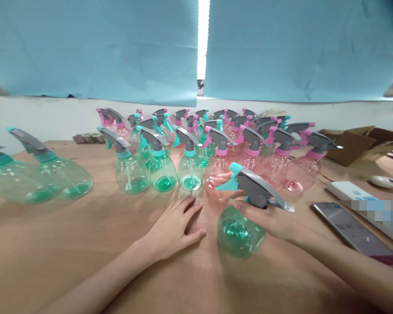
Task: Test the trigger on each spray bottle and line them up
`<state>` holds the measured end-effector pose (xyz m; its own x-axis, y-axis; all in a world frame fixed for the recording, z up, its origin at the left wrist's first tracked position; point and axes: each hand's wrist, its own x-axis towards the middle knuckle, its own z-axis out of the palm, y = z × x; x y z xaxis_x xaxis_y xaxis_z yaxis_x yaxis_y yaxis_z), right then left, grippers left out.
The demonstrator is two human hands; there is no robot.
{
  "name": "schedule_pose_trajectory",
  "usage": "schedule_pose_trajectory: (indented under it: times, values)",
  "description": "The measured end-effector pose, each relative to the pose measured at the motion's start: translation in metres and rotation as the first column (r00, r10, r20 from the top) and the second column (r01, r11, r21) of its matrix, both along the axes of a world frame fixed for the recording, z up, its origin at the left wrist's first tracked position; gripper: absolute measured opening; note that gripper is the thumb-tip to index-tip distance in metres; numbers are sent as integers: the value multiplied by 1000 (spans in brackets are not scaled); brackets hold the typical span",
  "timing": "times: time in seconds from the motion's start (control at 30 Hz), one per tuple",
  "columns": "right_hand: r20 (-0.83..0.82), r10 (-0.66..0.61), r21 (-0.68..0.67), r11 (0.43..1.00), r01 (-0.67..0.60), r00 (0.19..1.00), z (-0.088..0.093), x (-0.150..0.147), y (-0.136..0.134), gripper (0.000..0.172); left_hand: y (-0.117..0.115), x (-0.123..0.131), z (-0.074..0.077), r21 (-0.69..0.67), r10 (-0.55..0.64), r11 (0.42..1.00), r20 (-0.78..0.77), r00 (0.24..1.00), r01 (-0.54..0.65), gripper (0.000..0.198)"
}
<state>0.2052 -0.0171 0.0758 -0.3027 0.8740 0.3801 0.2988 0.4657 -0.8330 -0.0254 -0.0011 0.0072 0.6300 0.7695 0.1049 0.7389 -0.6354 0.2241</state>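
My right hand point(253, 214) is wrapped round the neck of a green spray bottle point(240, 237) with a grey and turquoise trigger head. The bottle is tilted, its base toward me; I cannot tell whether it touches the table. Flat on the wooden table point(118, 253) lies my left hand point(178, 226), fingers spread and holding nothing. Just beyond its fingertips stands another green spray bottle point(190, 172). Pink spray bottles point(293, 174) stand behind and to the right of the held one.
Several more green and pink spray bottles fill the back. Two green bottles point(63, 176) stand at the left. On the right are a phone point(350, 231), a white box point(347, 192), a white mouse point(384, 182) and an open cardboard box point(356, 144). Blue blinds point(91, 52) hang behind.
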Motion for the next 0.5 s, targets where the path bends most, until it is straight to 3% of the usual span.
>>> schedule_pose_trajectory:
  times: [0.2,0.4,0.5]
  values:
    - [-61,7,55,998,-3,998,4,-3,0,31,0,-1,-1,-1,2,1000,-3,1000,-2,61]
    - [-46,-16,50,999,19,999,1,-3,3,12,-1,0,-1,1,2,1000,-16,1000,-2,60]
    - [-10,-53,86,995,54,999,-2,0,3,11,0,0,0,10,-1,1000,-16,1000,2,59]
